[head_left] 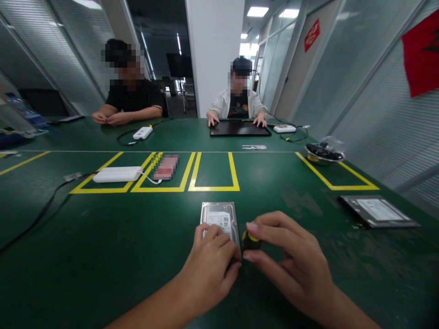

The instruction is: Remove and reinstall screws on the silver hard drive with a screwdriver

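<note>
Worktop green, marked with yellow tape. We note the hard drive lying label up, just short of the taped boxes, directly before us. Our left hand curls over its near part, gripping it. Our right hand pinches a black-and-yellow handle between thumb and fingers, close by the drive's right edge; we cannot tell whether they touch. Farther right we record a second drive, lying flat.
</note>
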Tool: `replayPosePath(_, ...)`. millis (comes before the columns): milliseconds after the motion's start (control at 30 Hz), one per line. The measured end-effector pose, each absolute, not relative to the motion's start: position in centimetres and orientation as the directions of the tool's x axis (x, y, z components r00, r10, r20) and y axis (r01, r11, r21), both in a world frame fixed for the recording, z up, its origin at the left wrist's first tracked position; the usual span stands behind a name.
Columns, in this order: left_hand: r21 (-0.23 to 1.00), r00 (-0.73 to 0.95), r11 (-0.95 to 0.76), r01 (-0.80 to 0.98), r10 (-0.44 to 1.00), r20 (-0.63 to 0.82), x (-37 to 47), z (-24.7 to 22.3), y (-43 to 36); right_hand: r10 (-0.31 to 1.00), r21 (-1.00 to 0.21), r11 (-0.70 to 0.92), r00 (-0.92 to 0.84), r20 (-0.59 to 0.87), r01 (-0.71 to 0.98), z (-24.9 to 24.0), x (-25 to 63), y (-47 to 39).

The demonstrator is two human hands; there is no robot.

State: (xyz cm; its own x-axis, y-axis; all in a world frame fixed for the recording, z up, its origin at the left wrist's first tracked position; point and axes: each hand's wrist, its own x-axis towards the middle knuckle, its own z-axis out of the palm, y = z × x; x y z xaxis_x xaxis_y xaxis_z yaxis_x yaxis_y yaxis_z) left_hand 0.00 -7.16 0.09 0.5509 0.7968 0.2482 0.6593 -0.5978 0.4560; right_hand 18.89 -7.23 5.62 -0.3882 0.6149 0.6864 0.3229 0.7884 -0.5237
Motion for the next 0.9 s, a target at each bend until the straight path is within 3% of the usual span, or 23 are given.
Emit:
replayPosePath(267, 0.445, 0.557, -0.601, 0.663, 0.794, 0.243, -0.2, -0.2, -7.0, 0.597, -0.47, 0.8, -0.408, 0.691, 0.373, 6.5, 18.4, -7.1)
replayPosePath(633, 0.46, 0.531, -0.599, 0.655, 0.798, 0.284, -0.2, -0.2, -7.1, 0.589, -0.621, 0.744, -0.683, 0.432, 0.249, 9.5, 19.4, -6.4)
replayPosePath(900, 0.454, 0.54, -0.602, 0.657, 0.796, 0.274, -0.2, -0.1, -7.1, 0.6, -0.629, 0.751, -0.605, 0.524, 0.2, 8.8, 19.6, -5.2)
